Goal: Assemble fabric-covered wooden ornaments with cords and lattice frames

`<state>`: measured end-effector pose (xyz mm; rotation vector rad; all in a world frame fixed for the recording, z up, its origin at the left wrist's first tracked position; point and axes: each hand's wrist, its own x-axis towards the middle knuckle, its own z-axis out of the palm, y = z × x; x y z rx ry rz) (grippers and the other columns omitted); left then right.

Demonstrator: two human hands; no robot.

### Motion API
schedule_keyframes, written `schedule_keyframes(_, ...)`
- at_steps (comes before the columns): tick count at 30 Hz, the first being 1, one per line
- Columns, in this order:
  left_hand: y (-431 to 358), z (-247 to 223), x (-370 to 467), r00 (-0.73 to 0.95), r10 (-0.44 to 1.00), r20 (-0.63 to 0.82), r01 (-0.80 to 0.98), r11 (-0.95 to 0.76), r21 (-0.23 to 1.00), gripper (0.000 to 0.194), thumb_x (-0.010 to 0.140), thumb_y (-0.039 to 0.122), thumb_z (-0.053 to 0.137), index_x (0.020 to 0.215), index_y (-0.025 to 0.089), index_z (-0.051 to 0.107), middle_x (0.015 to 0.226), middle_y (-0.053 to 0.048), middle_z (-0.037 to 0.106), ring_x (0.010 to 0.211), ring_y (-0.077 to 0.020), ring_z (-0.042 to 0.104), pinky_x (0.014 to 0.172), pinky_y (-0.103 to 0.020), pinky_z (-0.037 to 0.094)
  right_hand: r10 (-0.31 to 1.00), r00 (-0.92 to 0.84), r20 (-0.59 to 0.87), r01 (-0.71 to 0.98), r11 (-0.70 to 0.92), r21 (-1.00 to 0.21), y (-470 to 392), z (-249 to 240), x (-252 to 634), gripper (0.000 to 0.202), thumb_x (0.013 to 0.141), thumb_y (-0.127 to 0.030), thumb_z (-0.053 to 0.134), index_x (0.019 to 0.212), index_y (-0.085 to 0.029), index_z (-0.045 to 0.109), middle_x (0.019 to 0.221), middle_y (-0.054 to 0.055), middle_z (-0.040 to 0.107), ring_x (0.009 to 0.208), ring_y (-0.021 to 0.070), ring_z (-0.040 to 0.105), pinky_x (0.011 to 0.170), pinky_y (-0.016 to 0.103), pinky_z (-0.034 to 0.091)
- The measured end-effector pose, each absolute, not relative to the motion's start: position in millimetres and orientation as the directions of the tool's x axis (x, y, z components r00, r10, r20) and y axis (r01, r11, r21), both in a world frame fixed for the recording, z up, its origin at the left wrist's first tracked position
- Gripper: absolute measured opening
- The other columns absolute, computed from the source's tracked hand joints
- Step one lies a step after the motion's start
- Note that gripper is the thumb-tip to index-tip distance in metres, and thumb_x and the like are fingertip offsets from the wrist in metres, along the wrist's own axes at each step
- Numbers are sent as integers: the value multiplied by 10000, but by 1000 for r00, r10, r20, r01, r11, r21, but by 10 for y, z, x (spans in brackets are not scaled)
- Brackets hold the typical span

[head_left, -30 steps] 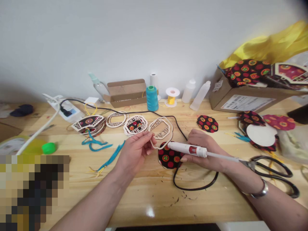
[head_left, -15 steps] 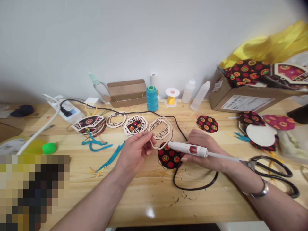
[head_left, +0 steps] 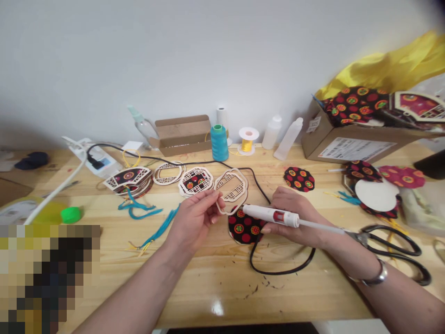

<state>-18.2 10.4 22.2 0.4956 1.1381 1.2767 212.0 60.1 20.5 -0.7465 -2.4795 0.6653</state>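
Observation:
Between its fingertips my left hand (head_left: 200,213) pinches a thin pale wooden frame (head_left: 245,185), held up over the table. My right hand (head_left: 295,214) is wrapped round a white glue gun (head_left: 271,215), whose tip points left at the frame's lower edge. A clear glue stick (head_left: 320,225) sticks out of the gun's back. Below the tip lies a black flowered fabric piece (head_left: 245,229). Behind the held frame is a latticed wooden piece (head_left: 231,188). Just left of it lies another lattice piece with fabric (head_left: 196,182).
Black-handled scissors (head_left: 392,243) lie by my right forearm. A black cable (head_left: 255,174) crosses the table. Farther back stand a teal thread cone (head_left: 219,143), a yellow spool (head_left: 247,141) and plastic bottles (head_left: 288,139). A cardboard box (head_left: 313,139) with fabric stands back right.
The held wooden frame has shifted very slightly left, its lower edge at the gun's tip. Both hands keep their holds and have hardly moved.

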Motion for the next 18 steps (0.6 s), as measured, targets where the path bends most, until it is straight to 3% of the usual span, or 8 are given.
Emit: schedule_keyframes(18,107,243,-161,-102,915,-389,-478,298,826,172,684,238,744,740,107,649,604,-10,611,512,-63,510,389,-135,313,597,-755,271,398,746,-535,601,185,2124,446,798,-559,596,597,-175,493,565,-8,477,589,130,415,598,288,312)
